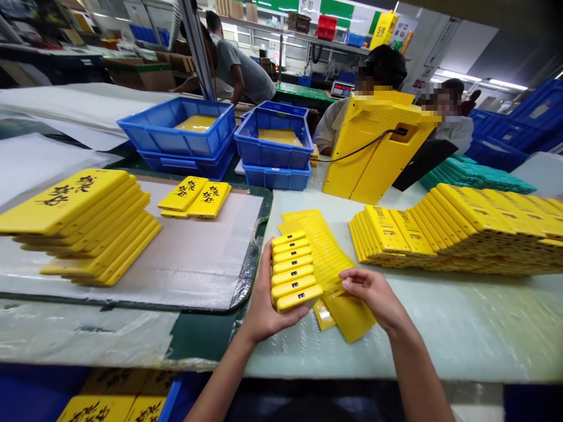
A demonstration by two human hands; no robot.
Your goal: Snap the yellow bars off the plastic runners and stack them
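Observation:
My left hand (264,299) is wrapped round a fanned stack of several yellow plastic cases (294,271), held on edge just above the table. My right hand (372,293) has its fingers curled and resting on the lower end of a row of flat yellow panels (328,264) lying overlapped on the table. A small yellow piece (324,315) lies under the held stack.
A grey tray (197,258) on the left carries a stack of printed yellow cases (83,220) and two more (196,197). Long rows of yellow cases (461,234) lie at right. Blue bins (180,132) and a yellow upright unit (373,152) stand behind. Other people sit opposite.

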